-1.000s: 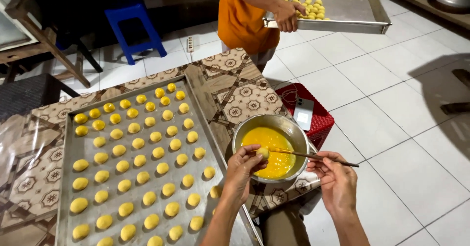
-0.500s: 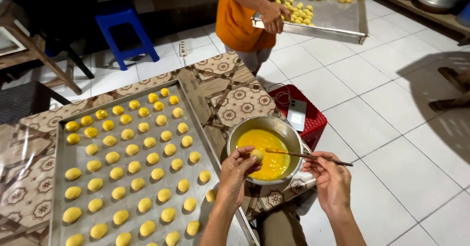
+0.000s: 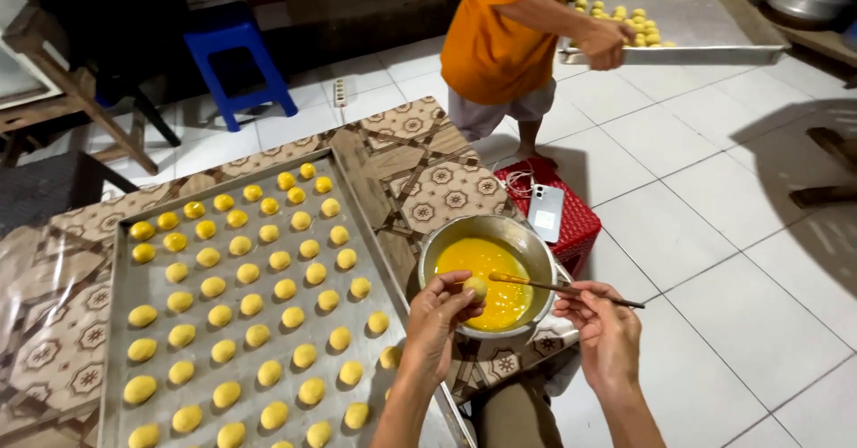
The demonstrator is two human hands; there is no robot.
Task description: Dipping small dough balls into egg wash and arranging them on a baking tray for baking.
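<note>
Low and centre in the frame, the left hand (image 3: 439,316) pinches a small dough ball (image 3: 476,288) between thumb and fingertips, holding it just over the rim of the metal bowl (image 3: 527,238). The right hand (image 3: 607,330), lower right, has its fingers pressed together round the end of a thin brush (image 3: 558,288), whose tip reaches across to the ball above the yellow egg wash (image 3: 486,274).

To do this well, I'd say keep the pinch light so the ball keeps its shape, turn it a little under the brush, and coat only the top so nothing drips; staying over the bowl catches any run-off.

Left of the bowl lies the big baking tray (image 3: 125,287) with rows of yellow dough balls (image 3: 241,305), resting on the patterned table (image 3: 446,185). Just right of the bowl a phone (image 3: 545,212) sits on a red crate (image 3: 580,220). At the top of the frame a person in an orange shirt (image 3: 495,33) grips another tray (image 3: 714,33) of balls.
</note>
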